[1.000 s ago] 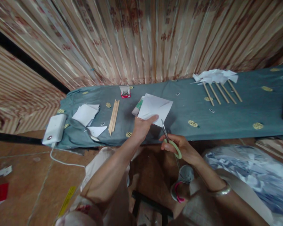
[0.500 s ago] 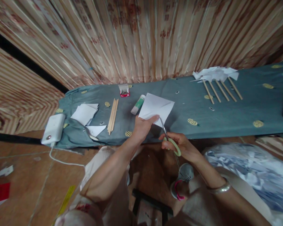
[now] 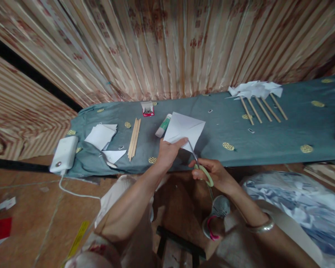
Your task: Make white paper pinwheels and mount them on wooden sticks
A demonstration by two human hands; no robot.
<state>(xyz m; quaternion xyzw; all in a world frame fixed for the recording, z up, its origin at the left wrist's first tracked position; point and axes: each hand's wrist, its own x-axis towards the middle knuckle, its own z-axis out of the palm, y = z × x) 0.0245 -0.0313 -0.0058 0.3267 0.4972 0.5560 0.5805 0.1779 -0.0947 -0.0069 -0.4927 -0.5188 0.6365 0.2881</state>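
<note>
My left hand (image 3: pixel 168 152) pinches the near corner of a white square paper (image 3: pixel 184 128) and holds it over the front edge of the blue-green clothed table (image 3: pixel 262 137). In my right hand (image 3: pixel 214 174) are green-handled scissors (image 3: pixel 200 166), fingers through the loops, blades pointing up into the paper's lower edge. A glue stick (image 3: pixel 163 125) lies just left of the paper.
A bundle of wooden sticks (image 3: pixel 134 138), a stack of white papers (image 3: pixel 101 135), a small red box (image 3: pixel 148 109) and a white power bank (image 3: pixel 64 153) lie to the left. Several paper pinwheels on sticks (image 3: pixel 258 98) lie at the right. A plastic bag of scraps (image 3: pixel 296 203) sits by my right arm.
The scissor blades have moved further into the paper's lower edge and closed somewhat. Both hands stay in nearly the same place; the view has shifted slightly.
</note>
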